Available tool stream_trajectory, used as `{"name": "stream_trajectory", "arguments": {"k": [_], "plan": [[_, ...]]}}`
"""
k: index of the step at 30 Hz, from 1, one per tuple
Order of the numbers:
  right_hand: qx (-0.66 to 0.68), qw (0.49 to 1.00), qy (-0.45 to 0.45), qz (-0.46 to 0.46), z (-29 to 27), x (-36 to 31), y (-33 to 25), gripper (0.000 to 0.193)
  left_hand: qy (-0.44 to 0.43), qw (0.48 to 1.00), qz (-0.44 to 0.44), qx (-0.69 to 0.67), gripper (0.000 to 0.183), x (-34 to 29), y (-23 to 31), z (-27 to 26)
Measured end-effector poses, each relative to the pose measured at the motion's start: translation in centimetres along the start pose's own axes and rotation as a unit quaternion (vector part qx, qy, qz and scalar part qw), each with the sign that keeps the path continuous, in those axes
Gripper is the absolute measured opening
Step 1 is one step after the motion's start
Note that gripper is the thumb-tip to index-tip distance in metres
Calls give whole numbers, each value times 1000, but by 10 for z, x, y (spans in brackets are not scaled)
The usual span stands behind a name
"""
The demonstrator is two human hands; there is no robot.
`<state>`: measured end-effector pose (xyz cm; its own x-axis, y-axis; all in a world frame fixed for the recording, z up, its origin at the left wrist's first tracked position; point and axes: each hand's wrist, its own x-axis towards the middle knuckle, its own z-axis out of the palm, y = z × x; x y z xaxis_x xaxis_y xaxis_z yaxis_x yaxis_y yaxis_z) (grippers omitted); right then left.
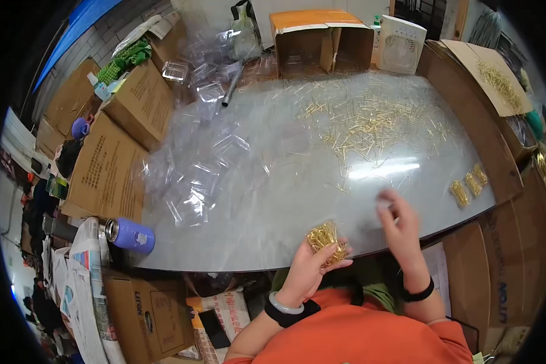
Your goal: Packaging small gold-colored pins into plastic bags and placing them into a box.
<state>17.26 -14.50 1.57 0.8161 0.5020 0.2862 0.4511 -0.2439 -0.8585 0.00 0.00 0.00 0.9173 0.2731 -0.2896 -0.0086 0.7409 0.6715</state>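
My left hand (310,269), near the table's front edge, is closed around a bundle of thin gold-coloured metal pins (323,238). Whether clear plastic wraps this bundle, I cannot make out. To the right my right hand (400,227) is raised over the table edge, apart from the bundle. Its fingers are loosely bent and spread, slightly blurred, with nothing visible in them. Farther back lies a loose scatter of gold pins (376,124). Several packed gold bundles (459,193) lie in a row at the right edge.
Clear plastic boxes (191,191) heap up on the grey table's (273,212) left side, with a dark tube (232,88) behind them. A purple bottle (133,235) lies at the front left. Cardboard boxes (115,170) border the left; an orange-topped carton (321,45) stands at the back.
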Motion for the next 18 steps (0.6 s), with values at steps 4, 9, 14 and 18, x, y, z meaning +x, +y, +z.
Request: {"name": "stream_trajectory", "arguments": {"k": [4,9,14,18], "plan": [[29,994,-103,2,6,-28,-20,16,-21,998,-16,-48,39,0,-7,14],[68,989,-122,39,11,-25,-30,10,-28,999,-26,-34,42,-1,-6,12],[75,993,-94,-6,6,-11,-27,7,-6,1000,-22,-5,42,2,-3,8],[37,986,-163,-26,-10,-2,-30,5,-15,999,-35,-18,43,4,-2,5]]}}
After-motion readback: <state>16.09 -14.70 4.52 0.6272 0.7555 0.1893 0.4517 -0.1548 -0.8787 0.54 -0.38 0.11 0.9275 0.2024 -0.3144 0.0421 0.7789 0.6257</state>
